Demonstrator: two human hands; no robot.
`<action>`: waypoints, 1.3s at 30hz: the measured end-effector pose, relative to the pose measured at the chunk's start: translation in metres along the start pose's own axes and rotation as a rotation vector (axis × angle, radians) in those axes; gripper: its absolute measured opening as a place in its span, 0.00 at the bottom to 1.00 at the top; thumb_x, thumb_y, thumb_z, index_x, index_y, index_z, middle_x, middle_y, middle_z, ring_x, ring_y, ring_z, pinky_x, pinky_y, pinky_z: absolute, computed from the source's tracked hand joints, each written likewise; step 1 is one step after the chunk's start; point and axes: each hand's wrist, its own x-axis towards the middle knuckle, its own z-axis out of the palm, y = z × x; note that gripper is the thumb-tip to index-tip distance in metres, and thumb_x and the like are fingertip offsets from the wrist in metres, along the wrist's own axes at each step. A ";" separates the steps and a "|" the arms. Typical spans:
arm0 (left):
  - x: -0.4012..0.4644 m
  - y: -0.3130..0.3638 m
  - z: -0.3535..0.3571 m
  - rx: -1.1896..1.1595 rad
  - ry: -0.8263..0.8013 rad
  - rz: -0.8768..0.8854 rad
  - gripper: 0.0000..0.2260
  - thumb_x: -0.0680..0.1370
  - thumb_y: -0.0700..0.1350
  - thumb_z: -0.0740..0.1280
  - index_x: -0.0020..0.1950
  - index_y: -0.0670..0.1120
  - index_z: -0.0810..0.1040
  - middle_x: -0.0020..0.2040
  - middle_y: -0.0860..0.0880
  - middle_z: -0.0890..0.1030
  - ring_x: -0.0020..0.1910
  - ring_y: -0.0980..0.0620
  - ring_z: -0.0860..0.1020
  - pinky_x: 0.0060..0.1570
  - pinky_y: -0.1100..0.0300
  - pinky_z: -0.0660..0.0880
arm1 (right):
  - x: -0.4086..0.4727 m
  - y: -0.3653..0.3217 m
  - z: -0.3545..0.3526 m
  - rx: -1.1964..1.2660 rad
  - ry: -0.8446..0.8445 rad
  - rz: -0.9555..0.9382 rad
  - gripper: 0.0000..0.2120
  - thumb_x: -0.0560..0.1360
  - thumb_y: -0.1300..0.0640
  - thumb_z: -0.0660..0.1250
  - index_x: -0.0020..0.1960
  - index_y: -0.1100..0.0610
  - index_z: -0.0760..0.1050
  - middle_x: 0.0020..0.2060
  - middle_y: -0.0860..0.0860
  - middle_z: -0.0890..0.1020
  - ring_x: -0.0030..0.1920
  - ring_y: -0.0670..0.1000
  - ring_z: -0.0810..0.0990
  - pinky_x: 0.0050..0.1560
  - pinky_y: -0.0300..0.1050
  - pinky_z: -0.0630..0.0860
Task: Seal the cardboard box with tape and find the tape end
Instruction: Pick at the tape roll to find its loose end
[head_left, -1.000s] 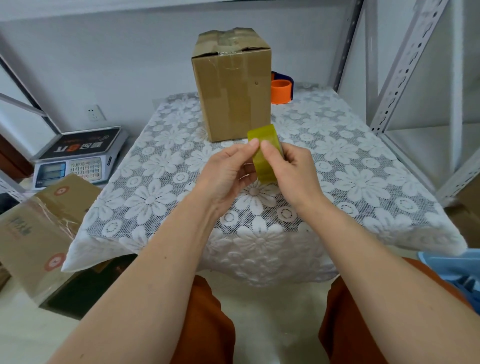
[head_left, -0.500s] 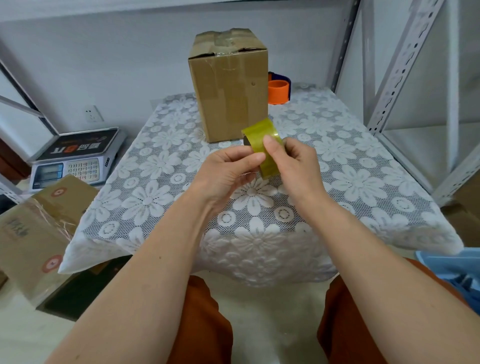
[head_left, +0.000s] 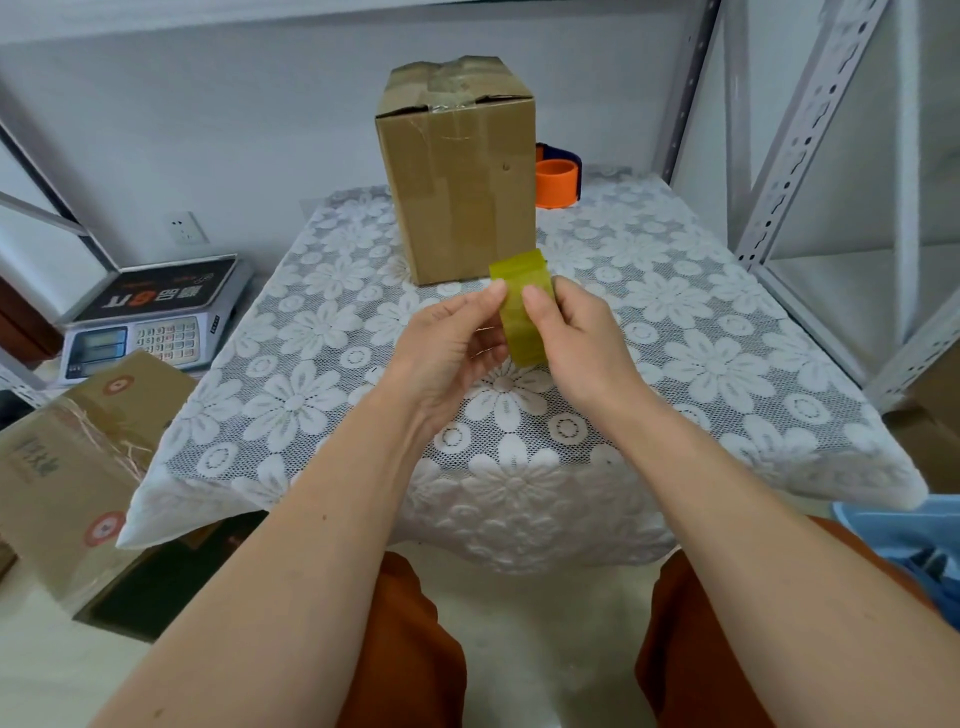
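A tall cardboard box (head_left: 460, 171) stands upright at the far middle of the table, its top flaps closed with clear tape across them. A yellowish roll of tape (head_left: 519, 306) is held on edge above the table, just in front of the box. My left hand (head_left: 447, 348) grips its left side, thumb tip on the outer face. My right hand (head_left: 582, 338) grips the right side, thumb pressed on the same face. No loose tape end is visible.
The table (head_left: 727, 364) wears a white lace flower cloth. An orange and blue tape dispenser (head_left: 558, 179) sits behind the box on the right. A weighing scale (head_left: 150, 322) and taped cartons (head_left: 67, 467) are on the left. Metal shelf posts (head_left: 779, 156) rise on the right.
The roll has been turned in my fingers, tilting and then coming back edge-on. Both thumbs shifted along its outer face. The box has not moved.
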 end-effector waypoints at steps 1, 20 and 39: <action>0.000 0.000 -0.001 -0.014 0.016 -0.002 0.06 0.76 0.45 0.69 0.46 0.43 0.82 0.41 0.47 0.83 0.41 0.52 0.79 0.46 0.59 0.75 | -0.001 0.000 0.001 -0.011 -0.020 -0.011 0.11 0.81 0.55 0.58 0.40 0.54 0.71 0.33 0.45 0.73 0.31 0.38 0.70 0.31 0.29 0.66; 0.004 0.002 -0.007 -0.158 0.075 -0.022 0.05 0.77 0.43 0.66 0.45 0.43 0.79 0.34 0.49 0.83 0.35 0.55 0.80 0.38 0.64 0.76 | -0.006 -0.003 -0.001 -0.048 -0.162 -0.129 0.08 0.75 0.62 0.67 0.53 0.62 0.74 0.44 0.60 0.80 0.44 0.57 0.79 0.46 0.50 0.76; 0.001 -0.002 -0.005 0.186 -0.078 0.098 0.30 0.66 0.45 0.77 0.66 0.54 0.72 0.65 0.47 0.76 0.59 0.46 0.79 0.62 0.38 0.72 | -0.003 0.000 -0.001 0.092 0.009 -0.062 0.14 0.82 0.54 0.54 0.42 0.56 0.73 0.33 0.45 0.73 0.32 0.38 0.69 0.35 0.33 0.67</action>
